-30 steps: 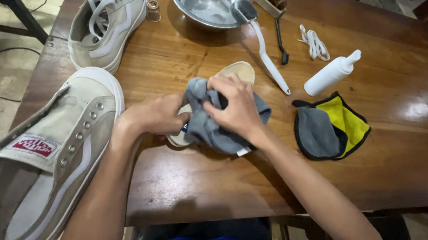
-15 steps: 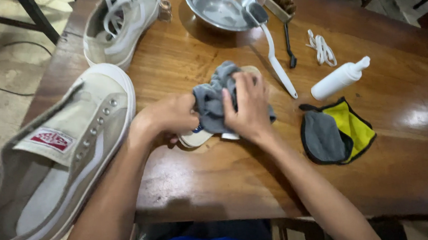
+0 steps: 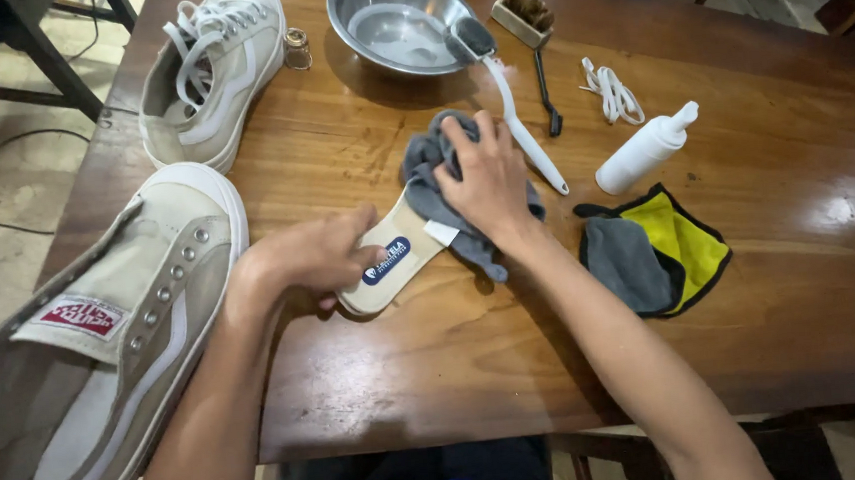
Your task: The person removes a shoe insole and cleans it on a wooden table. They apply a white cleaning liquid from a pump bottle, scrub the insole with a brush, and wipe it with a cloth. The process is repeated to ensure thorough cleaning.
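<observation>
**Now: insole pinned and under the cloth**

We see the beige insole (image 3: 389, 258) lying flat on the wooden table (image 3: 377, 374), heel end toward us. Left hand (image 3: 313, 258) clamps down on that heel end, fingers closed over its edge. Right hand (image 3: 489, 181) presses a grey cloth (image 3: 434, 184) onto the insole's far end, palm flat, fingers bunched into the fabric. So the insole runs between both grips. Laceless sneaker (image 3: 104, 343) sits at the near left table edge; white brush (image 3: 520, 128) lies just beyond the right hand, its head resting in the steel bowl (image 3: 382, 23).
</observation>
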